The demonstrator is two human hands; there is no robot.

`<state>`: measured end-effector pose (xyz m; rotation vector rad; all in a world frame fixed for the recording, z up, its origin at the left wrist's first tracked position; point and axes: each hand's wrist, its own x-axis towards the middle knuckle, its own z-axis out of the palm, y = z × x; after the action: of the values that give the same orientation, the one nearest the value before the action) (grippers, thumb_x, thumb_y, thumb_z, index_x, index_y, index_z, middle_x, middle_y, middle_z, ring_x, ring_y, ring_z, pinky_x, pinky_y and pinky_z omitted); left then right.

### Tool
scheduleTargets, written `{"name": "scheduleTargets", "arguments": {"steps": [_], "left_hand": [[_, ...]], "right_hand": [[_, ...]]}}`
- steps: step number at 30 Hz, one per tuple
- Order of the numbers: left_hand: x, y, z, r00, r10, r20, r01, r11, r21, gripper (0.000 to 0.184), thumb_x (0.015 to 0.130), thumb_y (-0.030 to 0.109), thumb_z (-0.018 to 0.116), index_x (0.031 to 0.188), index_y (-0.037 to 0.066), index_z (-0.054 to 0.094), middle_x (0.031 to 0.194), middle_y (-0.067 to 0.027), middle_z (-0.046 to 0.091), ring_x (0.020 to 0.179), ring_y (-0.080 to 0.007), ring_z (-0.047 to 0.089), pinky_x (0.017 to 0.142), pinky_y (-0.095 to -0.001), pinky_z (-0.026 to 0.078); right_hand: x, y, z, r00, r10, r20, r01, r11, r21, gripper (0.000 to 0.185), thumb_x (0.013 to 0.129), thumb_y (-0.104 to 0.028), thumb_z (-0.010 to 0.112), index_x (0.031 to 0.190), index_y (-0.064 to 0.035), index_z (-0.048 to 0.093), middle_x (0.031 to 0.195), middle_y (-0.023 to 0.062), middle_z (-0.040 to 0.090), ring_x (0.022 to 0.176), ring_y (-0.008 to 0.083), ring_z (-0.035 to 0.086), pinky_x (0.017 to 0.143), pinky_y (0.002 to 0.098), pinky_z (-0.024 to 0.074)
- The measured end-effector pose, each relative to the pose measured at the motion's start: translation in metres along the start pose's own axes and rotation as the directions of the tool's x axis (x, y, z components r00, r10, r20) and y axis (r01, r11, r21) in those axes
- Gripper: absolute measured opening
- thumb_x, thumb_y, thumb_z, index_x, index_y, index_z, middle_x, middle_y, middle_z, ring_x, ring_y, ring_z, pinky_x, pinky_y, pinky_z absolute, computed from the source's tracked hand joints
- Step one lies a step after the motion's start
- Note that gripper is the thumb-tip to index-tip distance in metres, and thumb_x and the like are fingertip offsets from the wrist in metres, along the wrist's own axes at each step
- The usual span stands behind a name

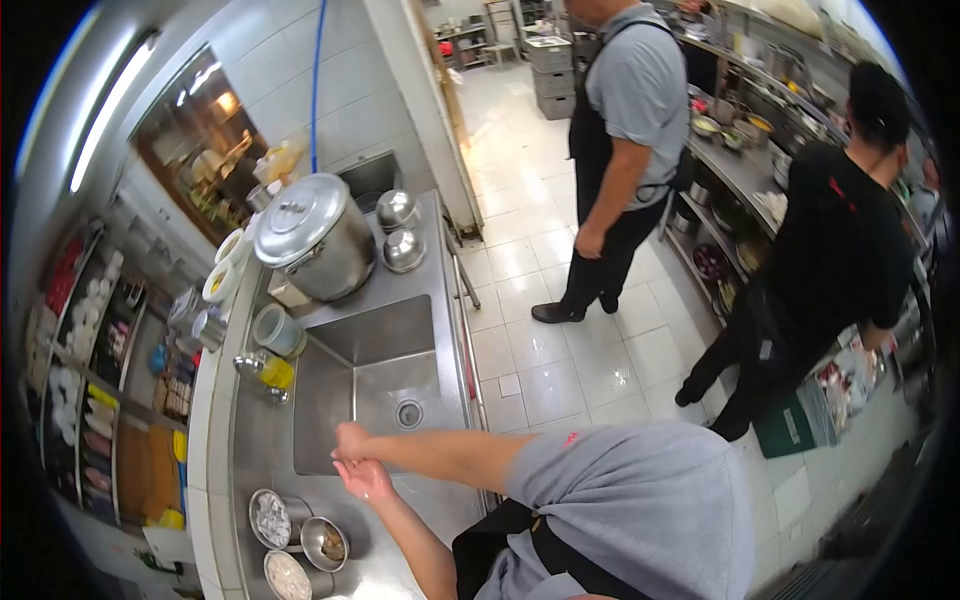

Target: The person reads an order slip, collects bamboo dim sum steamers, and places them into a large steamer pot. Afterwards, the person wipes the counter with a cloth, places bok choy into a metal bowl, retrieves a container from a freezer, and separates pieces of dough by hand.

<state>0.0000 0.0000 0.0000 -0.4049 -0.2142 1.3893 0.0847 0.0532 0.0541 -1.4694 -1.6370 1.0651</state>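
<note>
Head view, left fingers loosely spread, right fingers unclear, sink beneath both.

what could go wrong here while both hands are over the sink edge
The left hand and its forearm are close to the open metal containers on the counter, so a careless swing might tip one. The plastic tub stands right by the sink and could perhaps be bumped in. The tiled floor looks shiny, so a slip seems possible if it is wet, though I can't tell that.
</note>
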Motion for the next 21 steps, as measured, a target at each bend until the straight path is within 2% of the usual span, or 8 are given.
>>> {"name": "scheduleTargets", "arguments": {"steps": [2, 5, 11, 13, 14, 17, 18, 21], "left_hand": [[-0.001, -0.027, 0.037, 0.982, 0.146, 0.121, -0.170, 0.399, 0.901, 0.047, 0.091, 0.045, 0.046, 0.118, 0.007, 0.049, 0.128, -0.0115, 0.050, 0.118, -0.0251, 0.045, 0.094, -0.0516, 0.039], [-0.075, -0.098, 0.053, 0.902, 0.383, -0.198, 0.121, 0.217, 0.969, 0.042, 0.095, 0.040, 0.040, 0.119, 0.007, 0.049, 0.119, -0.0116, 0.052, 0.110, -0.0264, 0.050, 0.087, -0.0409, 0.042], [0.004, -0.118, -0.075, 0.927, 0.217, -0.307, 0.200, 0.405, 0.892, 0.056, 0.091, 0.050, 0.042, 0.074, 0.000, 0.058, 0.062, -0.0084, 0.054, 0.058, -0.0216, 0.056, 0.053, -0.0353, 0.049], [0.006, -0.169, -0.132, 0.844, 0.467, 0.263, -0.186, -0.206, 0.961, 0.058, 0.093, 0.048, 0.043, 0.065, -0.001, 0.056, 0.057, -0.0073, 0.053, 0.052, -0.0176, 0.051, 0.047, -0.0326, 0.044], [-0.006, -0.200, -0.148, 0.856, 0.448, 0.257, -0.182, -0.204, 0.962, 0.058, 0.093, 0.048, 0.043, 0.065, -0.001, 0.056, 0.057, -0.0073, 0.053, 0.052, -0.0176, 0.051, 0.047, -0.0326, 0.044], [-0.066, -0.328, -0.185, 0.990, -0.069, 0.126, -0.135, -0.744, 0.654, 0.056, 0.094, 0.040, 0.046, 0.061, -0.004, 0.059, 0.047, -0.0098, 0.051, 0.046, -0.0186, 0.048, 0.045, -0.0341, 0.041], [-0.079, -0.354, -0.206, 0.873, -0.455, 0.179, -0.488, -0.806, 0.334, 0.051, 0.094, 0.036, 0.043, 0.066, -0.001, 0.066, 0.053, -0.0155, 0.058, 0.048, -0.0265, 0.056, 0.047, -0.0395, 0.044], [-0.114, -0.434, -0.273, 0.687, -0.719, -0.100, -0.704, -0.694, 0.153, 0.047, 0.091, 0.038, 0.042, 0.070, 0.006, 0.069, 0.064, -0.0189, 0.062, 0.058, -0.0362, 0.062, 0.056, -0.0466, 0.049]], "right_hand": [[-0.006, -0.046, -0.041, 0.998, -0.055, 0.036, 0.058, 0.996, -0.072, 0.029, 0.073, -0.028, 0.068, 0.086, -0.0030, 0.066, 0.078, 0.0171, 0.065, 0.071, 0.0380, 0.064, 0.058, 0.0473, 0.0507], [-0.073, -0.009, -0.032, 0.986, -0.095, 0.139, 0.103, 0.994, -0.047, 0.012, 0.073, -0.013, 0.063, 0.080, -0.0029, 0.064, 0.079, 0.0209, 0.065, 0.080, 0.0302, 0.066, 0.064, 0.0400, 0.0503], [-0.099, 0.118, -0.062, 0.896, -0.445, 0.006, 0.441, 0.890, 0.114, 0.019, 0.076, -0.016, 0.064, 0.092, -0.0060, 0.063, 0.088, 0.0176, 0.066, 0.083, 0.0263, 0.065, 0.068, 0.0403, 0.0484], [-0.178, 0.109, -0.152, 0.983, -0.134, 0.122, 0.031, 0.788, 0.614, 0.041, 0.082, -0.027, 0.064, 0.118, -0.0106, 0.053, 0.103, 0.0090, 0.061, 0.086, 0.0211, 0.061, 0.072, 0.0415, 0.0478], [-0.212, 0.113, -0.194, 0.976, 0.004, 0.218, -0.157, 0.708, 0.689, 0.049, 0.083, -0.029, 0.064, 0.125, -0.0114, 0.048, 0.108, 0.0068, 0.059, 0.087, 0.0197, 0.060, 0.070, 0.0406, 0.0485], [-0.295, 0.187, -0.284, 0.939, 0.315, 0.138, -0.319, 0.648, 0.692, 0.052, 0.084, -0.027, 0.061, 0.129, -0.0065, 0.044, 0.106, 0.0103, 0.059, 0.078, 0.0198, 0.063, 0.055, 0.0344, 0.0541], [-0.330, 0.211, -0.301, 0.936, 0.344, 0.073, -0.274, 0.583, 0.765, 0.051, 0.084, -0.024, 0.060, 0.129, -0.0066, 0.043, 0.104, 0.0104, 0.060, 0.074, 0.0207, 0.064, 0.053, 0.0342, 0.0552], [-0.430, 0.265, -0.346, 0.872, 0.488, -0.027, -0.268, 0.524, 0.808, 0.048, 0.086, -0.016, 0.054, 0.132, -0.0084, 0.042, 0.106, 0.0116, 0.062, 0.071, 0.0219, 0.066, 0.056, 0.0329, 0.0569]]}}
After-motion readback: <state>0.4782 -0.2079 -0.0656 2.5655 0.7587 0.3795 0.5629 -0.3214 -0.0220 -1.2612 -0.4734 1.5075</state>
